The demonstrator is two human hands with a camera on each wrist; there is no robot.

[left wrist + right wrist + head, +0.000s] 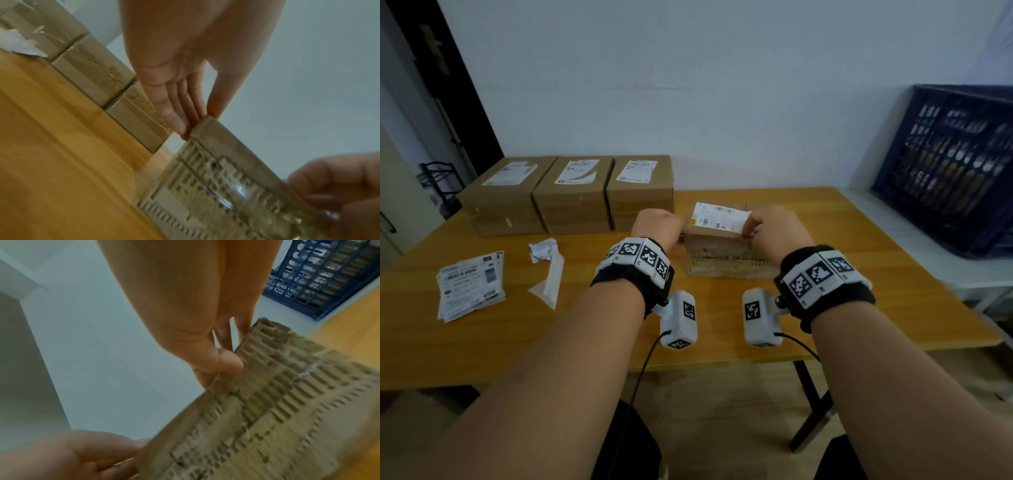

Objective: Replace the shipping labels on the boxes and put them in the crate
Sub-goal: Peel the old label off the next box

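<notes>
A small worn cardboard box (pixel 726 255) stands mid-table with a white shipping label (pixel 719 216) on its top. My left hand (pixel 659 226) holds the box's top left corner, thumb on top and straight fingers (pixel 174 116) along the end. My right hand (pixel 768 231) pinches the label's near right corner at the box's top edge, thumb (pixel 218 365) bent against it. Three larger labelled boxes (pixel 575 195) stand in a row at the back left. The dark blue crate (pixel 945 164) sits to the right; brown shapes show through its lattice (pixel 320 272).
A stack of loose labels (pixel 470 284) lies at the front left of the wooden table (pixel 876 274). A crumpled label (pixel 542 248) and a white backing strip (pixel 551 279) lie beside it. The crate rests on a white surface beyond the table's right edge.
</notes>
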